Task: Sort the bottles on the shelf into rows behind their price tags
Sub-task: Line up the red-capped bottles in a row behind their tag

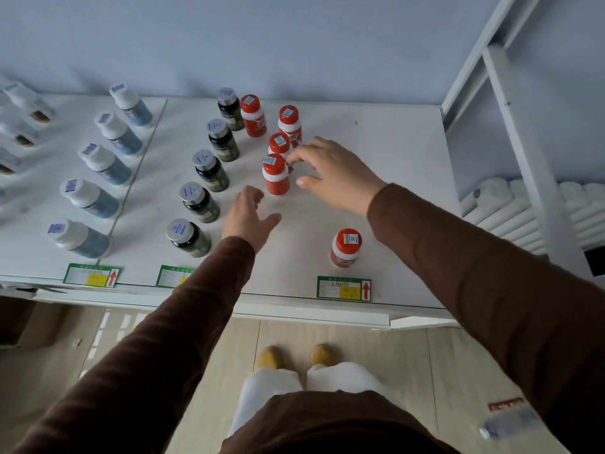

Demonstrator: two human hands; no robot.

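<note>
Several red-capped bottles stand on the white shelf (386,198). One red bottle (345,248) stands alone behind the right price tag (343,288). The others cluster farther back; the nearest of them (275,174) stands between my hands. My right hand (334,173) hovers open just right of it, fingertips near its cap. My left hand (247,217) is open, just left of and below that bottle, holding nothing. A row of dark bottles (199,201) with grey caps runs back behind the middle tag (170,276).
A row of blue bottles with white caps (98,194) stands behind the left tag (91,275). More bottles lie at the far left edge. A white shelf upright (523,142) rises at the right. The wall closes the back.
</note>
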